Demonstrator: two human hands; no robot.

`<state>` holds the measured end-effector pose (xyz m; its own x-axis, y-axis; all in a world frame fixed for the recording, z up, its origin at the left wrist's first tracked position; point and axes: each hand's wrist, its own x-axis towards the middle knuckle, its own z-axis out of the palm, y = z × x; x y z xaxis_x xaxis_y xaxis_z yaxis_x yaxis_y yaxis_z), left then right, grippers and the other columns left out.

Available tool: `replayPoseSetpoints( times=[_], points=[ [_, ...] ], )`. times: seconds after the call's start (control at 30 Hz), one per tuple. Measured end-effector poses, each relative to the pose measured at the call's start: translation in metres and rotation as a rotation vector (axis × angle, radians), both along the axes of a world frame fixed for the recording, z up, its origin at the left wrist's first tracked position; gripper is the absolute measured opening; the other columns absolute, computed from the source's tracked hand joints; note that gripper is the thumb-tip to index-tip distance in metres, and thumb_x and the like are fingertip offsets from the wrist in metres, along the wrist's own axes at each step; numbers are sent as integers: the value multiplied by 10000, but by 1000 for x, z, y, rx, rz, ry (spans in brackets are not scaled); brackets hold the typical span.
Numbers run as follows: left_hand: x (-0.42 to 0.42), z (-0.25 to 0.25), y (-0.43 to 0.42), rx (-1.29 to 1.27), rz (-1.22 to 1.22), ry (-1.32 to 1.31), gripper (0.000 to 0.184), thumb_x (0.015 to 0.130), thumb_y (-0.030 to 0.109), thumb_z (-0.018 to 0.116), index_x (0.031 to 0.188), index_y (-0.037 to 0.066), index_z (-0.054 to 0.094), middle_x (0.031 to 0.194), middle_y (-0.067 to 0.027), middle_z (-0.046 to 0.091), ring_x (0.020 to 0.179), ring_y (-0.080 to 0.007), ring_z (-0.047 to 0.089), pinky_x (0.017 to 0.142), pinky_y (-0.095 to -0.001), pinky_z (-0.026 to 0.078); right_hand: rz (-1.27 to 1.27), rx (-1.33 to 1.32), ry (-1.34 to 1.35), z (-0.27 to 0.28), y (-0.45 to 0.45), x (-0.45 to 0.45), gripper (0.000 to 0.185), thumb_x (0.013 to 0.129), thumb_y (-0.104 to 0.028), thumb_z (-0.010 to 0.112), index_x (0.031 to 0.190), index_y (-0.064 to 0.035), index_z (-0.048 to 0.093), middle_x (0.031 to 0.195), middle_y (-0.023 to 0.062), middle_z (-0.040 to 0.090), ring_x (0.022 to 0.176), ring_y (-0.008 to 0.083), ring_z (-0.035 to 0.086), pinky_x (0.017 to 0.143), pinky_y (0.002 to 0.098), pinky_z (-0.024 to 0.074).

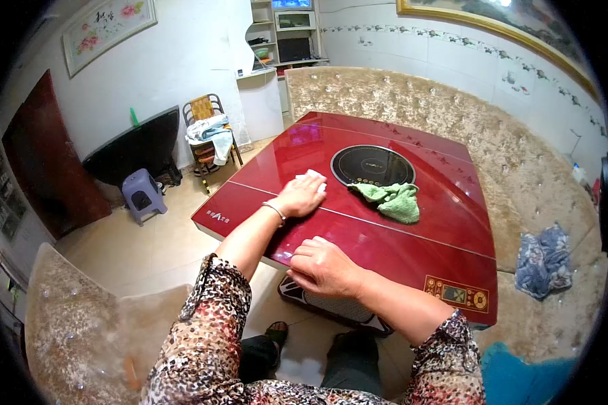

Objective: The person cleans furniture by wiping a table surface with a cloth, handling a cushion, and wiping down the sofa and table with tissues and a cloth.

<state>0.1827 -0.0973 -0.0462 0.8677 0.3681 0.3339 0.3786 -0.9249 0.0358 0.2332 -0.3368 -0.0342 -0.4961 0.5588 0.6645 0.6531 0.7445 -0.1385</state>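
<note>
My left hand presses a white cloth or tissue flat on the red glossy table; only bits of the white piece show around the fingers. My right hand is curled over the table's near edge, and whether anything is inside its fingers is hidden. A crumpled green cloth lies right of my left hand, partly over the front rim of the round black cooktop. A control panel is set in the table's near right corner.
A tufted beige sofa curves behind and right of the table, with a blue patterned cloth on it. At the left stand a purple stool and a chair holding clothes. A beige seat is at the near left.
</note>
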Motion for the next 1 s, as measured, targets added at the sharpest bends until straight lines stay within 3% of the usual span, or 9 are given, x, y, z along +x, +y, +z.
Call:
replayPoseSetpoints(
  times=[0.17, 0.33, 0.5, 0.67, 0.8, 0.87, 0.93, 0.97, 1.0],
  points=[
    [-90, 19, 42, -124, 342, 34, 549, 1024, 374, 410, 1432, 10, 461, 1478, -240, 487, 1403, -365, 439, 1169, -460, 335, 2, -27, 37, 3, -2, 0, 184, 849, -175, 689, 762, -69, 566, 798, 111, 592, 809, 315, 584, 714, 433, 448],
    [-197, 1, 61, -114, 574, -23, 604, 1027, 399, 416, 1456, -27, 433, 1516, -242, 439, 1439, -376, 378, 1201, -458, 295, -13, -10, 33, 1, 0, 1, 165, 844, -166, 689, 763, -79, 575, 768, 98, 593, 788, 310, 593, 710, 433, 460],
    [-228, 3, 11, -99, 584, 2, 609, 993, 363, 490, 1442, -44, 434, 1486, -267, 458, 1424, -397, 392, 1184, -486, 302, -31, 42, 83, 0, 3, 3, 147, 872, -164, 676, 785, -79, 593, 784, 100, 602, 801, 307, 599, 717, 430, 461],
    [-204, -11, -46, -69, 372, -67, 621, 985, 372, 516, 1443, -39, 441, 1482, -279, 462, 1434, -392, 391, 1181, -484, 305, -188, 66, 207, 9, 7, 7, 135, 905, -184, 641, 891, -52, 616, 893, 138, 636, 907, 336, 604, 815, 460, 451],
    [-141, -3, -102, -18, 172, 2, 639, 989, 391, 523, 1450, -43, 437, 1498, -281, 446, 1449, -389, 372, 1184, -459, 310, -213, 87, 333, 8, 11, 10, 291, 908, -244, 667, 1115, -40, 641, 1115, 171, 664, 1092, 352, 607, 960, 469, 447],
    [-104, 3, -121, -129, 11, -68, 556, 984, 352, 527, 1385, -32, 494, 1418, -270, 516, 1374, -399, 448, 1141, -458, 363, -228, 98, 386, 11, 11, 12, 378, 908, -268, 678, 1204, -37, 631, 1199, 184, 656, 1159, 358, 595, 1006, 470, 438],
    [-77, 27, -151, -233, -295, -7, 437, 928, 234, 602, 1287, -7, 544, 1280, -236, 585, 1239, -371, 536, 1074, -445, 419, -245, 28, 360, 16, 9, 16, 471, 931, -273, 674, 1334, -48, 580, 1326, 180, 606, 1236, 346, 562, 1057, 453, 423],
    [-68, 17, -157, -613, -359, -249, 394, 843, 101, 652, 1217, 18, 560, 1178, -193, 601, 1119, -326, 562, 1014, -428, 451, -249, 13, 353, 12, 13, 19, 523, 948, -351, 648, 1366, -49, 560, 1350, 186, 591, 1263, 360, 543, 1063, 455, 416],
    [-55, 2, -152, -519, -347, -197, 432, 813, 56, 675, 1226, 16, 555, 1185, -184, 598, 1153, -288, 557, 1017, -408, 453, -253, 12, 348, 11, 14, 20, 523, 948, -351, 648, 1366, -49, 560, 1350, 186, 591, 1263, 360, 543, 1063, 455, 416]
  ],
)
